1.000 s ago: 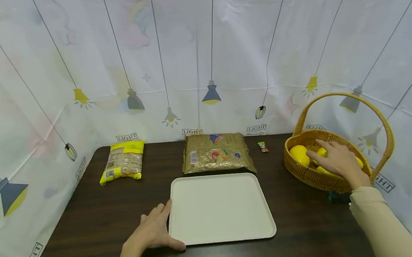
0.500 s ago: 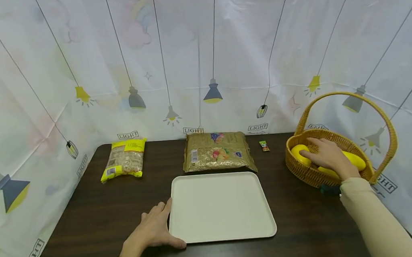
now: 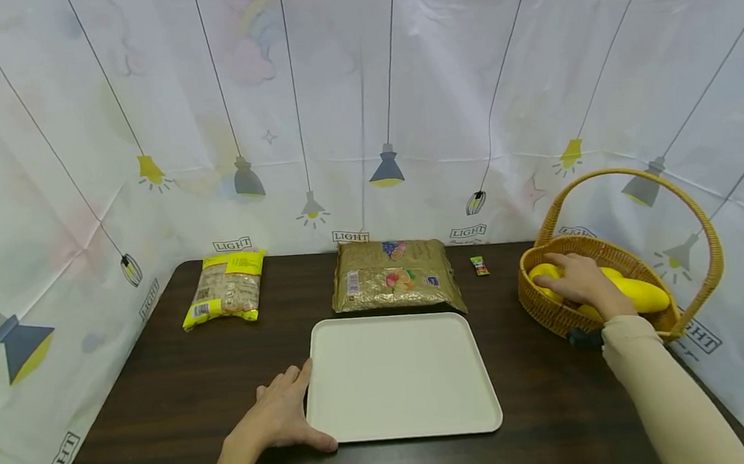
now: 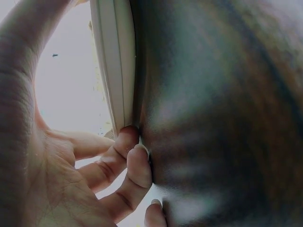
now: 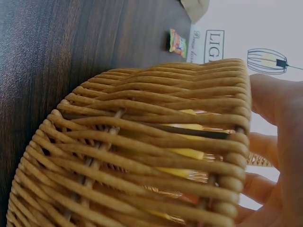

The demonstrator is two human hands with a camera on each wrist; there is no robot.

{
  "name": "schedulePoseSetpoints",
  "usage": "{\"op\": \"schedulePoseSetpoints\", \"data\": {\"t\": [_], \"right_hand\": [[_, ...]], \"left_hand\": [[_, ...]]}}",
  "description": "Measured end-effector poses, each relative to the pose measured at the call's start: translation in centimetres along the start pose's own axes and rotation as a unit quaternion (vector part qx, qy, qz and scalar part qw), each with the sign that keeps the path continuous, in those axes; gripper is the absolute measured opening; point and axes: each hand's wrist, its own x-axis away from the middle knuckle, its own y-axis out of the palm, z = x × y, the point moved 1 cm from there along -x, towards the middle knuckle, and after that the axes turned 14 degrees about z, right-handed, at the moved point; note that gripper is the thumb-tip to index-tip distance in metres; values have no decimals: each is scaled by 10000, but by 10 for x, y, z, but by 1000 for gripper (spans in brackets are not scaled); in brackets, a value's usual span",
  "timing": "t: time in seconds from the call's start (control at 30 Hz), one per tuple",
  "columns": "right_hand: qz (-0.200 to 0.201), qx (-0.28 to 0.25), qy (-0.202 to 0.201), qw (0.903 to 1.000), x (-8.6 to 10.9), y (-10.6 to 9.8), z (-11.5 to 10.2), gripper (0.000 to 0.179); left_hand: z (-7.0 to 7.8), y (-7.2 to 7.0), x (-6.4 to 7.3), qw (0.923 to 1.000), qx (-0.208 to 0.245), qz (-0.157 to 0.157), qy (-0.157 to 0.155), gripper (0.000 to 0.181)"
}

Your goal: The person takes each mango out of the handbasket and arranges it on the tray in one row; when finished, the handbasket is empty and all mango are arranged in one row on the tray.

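Observation:
On the table lies a cream rectangular tray (image 3: 401, 375). My left hand (image 3: 273, 414) rests at its near left corner, thumb along the front edge and fingers spread by the left side. The left wrist view shows those fingertips (image 4: 138, 165) against the tray edge (image 4: 113, 66) and tabletop. At the right, my right hand (image 3: 579, 280) reaches into a wicker basket (image 3: 549, 316). Its thumb and fingers hold a yellow lemon (image 3: 547, 271), partly hidden by them. A longer yellow fruit (image 3: 646, 296) lies beside that hand. From the right wrist, the basket's woven wall (image 5: 142, 142) hides most contents.
Behind the tray lies a gold fruit-printed bag (image 3: 395, 277). A yellow-and-clear packet (image 3: 225, 289) sits at the back left, and a tiny colourful sachet (image 3: 479, 265) at the back right. The basket's tall handle (image 3: 692, 210) arches over it. A printed curtain (image 3: 336, 104) hangs behind the table.
My right hand has moved left and lower inside the basket, from above the fruits to around the lemon. More of the long yellow fruit shows now. My left hand has stayed at the tray corner.

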Motion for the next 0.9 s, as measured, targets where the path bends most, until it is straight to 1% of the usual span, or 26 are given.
{"op": "schedulePoseSetpoints", "data": {"t": [0.23, 0.37, 0.57, 0.77, 0.9], "right_hand": [[-107, 338, -208, 9992, -8, 10, 6, 76], [-147, 421, -293, 9986, -12, 15, 10, 72], [-57, 400, -469, 9981, -14, 19, 15, 65], [-94, 171, -427, 9989, -12, 21, 15, 64], [-15, 137, -450, 9989, -10, 20, 16, 64]], "left_hand": [[-1, 1, 0, 10000, 66, -45, -49, 142], [-2, 1, 0, 9999, 92, -72, -86, 143], [-2, 1, -1, 9999, 46, -72, -56, 143], [-2, 1, -1, 10000, 6, -38, -13, 143], [-1, 0, -1, 10000, 4, -58, -6, 142]]}}
